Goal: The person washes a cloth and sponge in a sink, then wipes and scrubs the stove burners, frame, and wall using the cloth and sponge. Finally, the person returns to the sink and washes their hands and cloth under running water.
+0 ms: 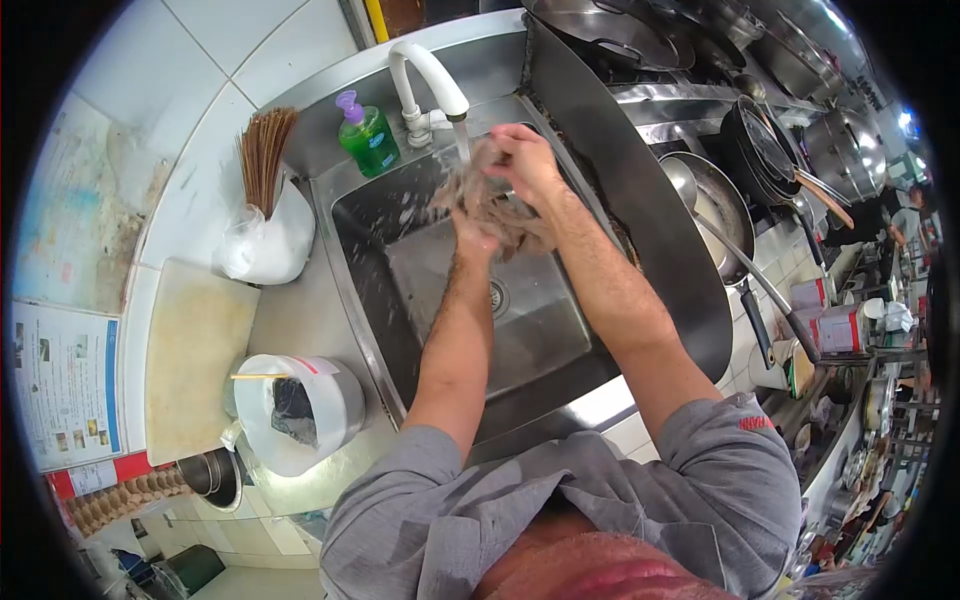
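Note:
A wet brownish-grey cloth is bunched up over the steel sink, directly in the stream from the white tap. My right hand grips its upper end, fingers curled closed near the spout. Lower down and to the left, my left hand holds the same cloth from below; folds cover most of its fingers. Water splashes off the cloth toward the left wall of the basin. The drain shows between my forearms.
Behind the sink's left corner stands a green soap bottle with a purple pump. Left of the basin are a stick brush in a white container, a cutting board and a white bucket. Pans and a ladle lie right.

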Demonstrator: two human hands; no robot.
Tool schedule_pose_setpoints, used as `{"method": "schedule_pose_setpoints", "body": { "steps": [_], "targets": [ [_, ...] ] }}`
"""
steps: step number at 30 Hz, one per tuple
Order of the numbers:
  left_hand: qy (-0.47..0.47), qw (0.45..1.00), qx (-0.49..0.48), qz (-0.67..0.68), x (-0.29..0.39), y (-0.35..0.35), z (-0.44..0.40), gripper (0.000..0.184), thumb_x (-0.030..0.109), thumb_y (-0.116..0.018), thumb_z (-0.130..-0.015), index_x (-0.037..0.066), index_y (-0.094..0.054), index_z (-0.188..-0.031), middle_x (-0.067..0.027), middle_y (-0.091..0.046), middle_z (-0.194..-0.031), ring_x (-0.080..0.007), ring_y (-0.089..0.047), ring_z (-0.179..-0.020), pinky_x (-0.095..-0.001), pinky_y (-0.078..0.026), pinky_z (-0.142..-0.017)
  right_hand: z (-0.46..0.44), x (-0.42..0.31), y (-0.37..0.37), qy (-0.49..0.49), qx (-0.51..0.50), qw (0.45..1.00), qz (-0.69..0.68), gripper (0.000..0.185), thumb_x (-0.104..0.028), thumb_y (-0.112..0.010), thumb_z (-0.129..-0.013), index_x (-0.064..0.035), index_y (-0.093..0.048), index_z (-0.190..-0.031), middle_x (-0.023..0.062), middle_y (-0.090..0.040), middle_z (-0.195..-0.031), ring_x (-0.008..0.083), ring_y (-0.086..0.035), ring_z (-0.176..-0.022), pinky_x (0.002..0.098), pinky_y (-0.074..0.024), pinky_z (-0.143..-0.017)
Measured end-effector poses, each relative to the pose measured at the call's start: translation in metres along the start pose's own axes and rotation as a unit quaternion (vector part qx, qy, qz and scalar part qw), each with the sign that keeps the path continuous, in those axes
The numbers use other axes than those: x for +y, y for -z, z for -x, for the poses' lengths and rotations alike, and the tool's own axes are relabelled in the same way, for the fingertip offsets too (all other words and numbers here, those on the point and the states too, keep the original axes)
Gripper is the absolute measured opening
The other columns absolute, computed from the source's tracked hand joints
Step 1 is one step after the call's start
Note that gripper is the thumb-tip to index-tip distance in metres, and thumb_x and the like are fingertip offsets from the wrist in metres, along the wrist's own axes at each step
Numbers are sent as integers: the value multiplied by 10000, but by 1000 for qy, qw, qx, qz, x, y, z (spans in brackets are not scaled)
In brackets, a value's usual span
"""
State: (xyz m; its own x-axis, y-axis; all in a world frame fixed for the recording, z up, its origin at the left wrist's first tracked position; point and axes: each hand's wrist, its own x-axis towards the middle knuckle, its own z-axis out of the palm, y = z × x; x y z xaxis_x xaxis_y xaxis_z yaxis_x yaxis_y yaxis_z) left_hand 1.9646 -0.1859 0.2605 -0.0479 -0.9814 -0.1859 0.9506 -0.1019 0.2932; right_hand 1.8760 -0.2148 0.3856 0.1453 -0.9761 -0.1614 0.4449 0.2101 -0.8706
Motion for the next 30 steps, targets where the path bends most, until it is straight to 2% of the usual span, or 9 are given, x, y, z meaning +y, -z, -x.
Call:
{"method": "schedule_pose_setpoints", "body": {
  "steps": [8,10,12,15,16,18,20,22,30],
  "targets": [
    [-208,926,99,-299,18,-2,-1,247,151,-730,-741,58,-567,-901,-66,-618,-893,-174,-615,-727,-320,-508,-652,11,81,53,-274,213,932,108,327,-337,-483,-900,-59,-548,-1059,125,-599,-1017,264,-584,-944,443,-485,-821],
    [-195,786,34,-586,14,-14,14,237,182,-740,-723,49,-592,-852,-45,-613,-849,-147,-602,-723,-304,-488,-639,-6,116,54,-247,17,927,-281,475,-463,-456,-878,-55,-553,-1100,146,-590,-1056,326,-541,-1032,489,-399,-939],
    [-215,751,28,-624,19,-13,18,295,268,-756,-706,42,-616,-833,-40,-614,-836,-146,-602,-700,-289,-479,-622,-9,117,42,-251,20,929,-272,481,-460,-416,-889,-45,-550,-1093,152,-588,-1050,319,-565,-1004,480,-445,-888],
    [-479,481,172,-714,27,7,-1,506,496,-704,-698,56,-619,-935,-55,-620,-910,-181,-611,-768,-298,-485,-681,-10,131,21,-188,34,962,-196,280,-263,-486,-872,-39,-594,-999,148,-597,-1017,282,-618,-855,409,-517,-673],
    [-480,482,172,-712,33,13,-7,506,496,-704,-698,56,-619,-935,-55,-620,-910,-181,-611,-768,-298,-485,-681,-12,130,22,-186,34,962,-195,280,-263,-486,-872,-39,-594,-999,148,-597,-1017,282,-618,-855,409,-517,-673],
    [116,948,99,-279,54,6,5,455,449,-699,-722,83,-608,-978,-52,-595,-1002,-182,-593,-880,-317,-479,-750,-17,132,29,-52,-52,990,123,256,-254,-525,-853,-28,-622,-926,146,-596,-1011,258,-612,-842,381,-497,-710],
    [146,972,8,-183,39,-3,12,412,374,-684,-762,92,-576,-1041,-56,-587,-1009,-184,-593,-867,-319,-490,-718,-31,117,37,37,-66,958,277,246,-266,-564,-836,-38,-654,-842,151,-590,-1013,245,-605,-829,371,-486,-706],
    [-26,981,-30,-188,19,-18,21,445,315,-665,-792,56,-519,-1123,-65,-597,-946,-186,-609,-782,-309,-503,-650,-39,78,32,138,8,757,639,301,-264,-581,-830,-28,-633,-1009,174,-571,-1096,230,-591,-885,338,-468,-787],
    [-61,922,136,-358,15,-7,15,734,169,-774,-688,-44,-371,-1262,-112,-593,-937,-191,-592,-728,-307,-492,-579,-147,77,-8,223,-94,896,373,418,-200,-634,-794,-114,-552,-1195,191,-590,-1108,280,-586,-996,359,-454,-871]
  ]
}}
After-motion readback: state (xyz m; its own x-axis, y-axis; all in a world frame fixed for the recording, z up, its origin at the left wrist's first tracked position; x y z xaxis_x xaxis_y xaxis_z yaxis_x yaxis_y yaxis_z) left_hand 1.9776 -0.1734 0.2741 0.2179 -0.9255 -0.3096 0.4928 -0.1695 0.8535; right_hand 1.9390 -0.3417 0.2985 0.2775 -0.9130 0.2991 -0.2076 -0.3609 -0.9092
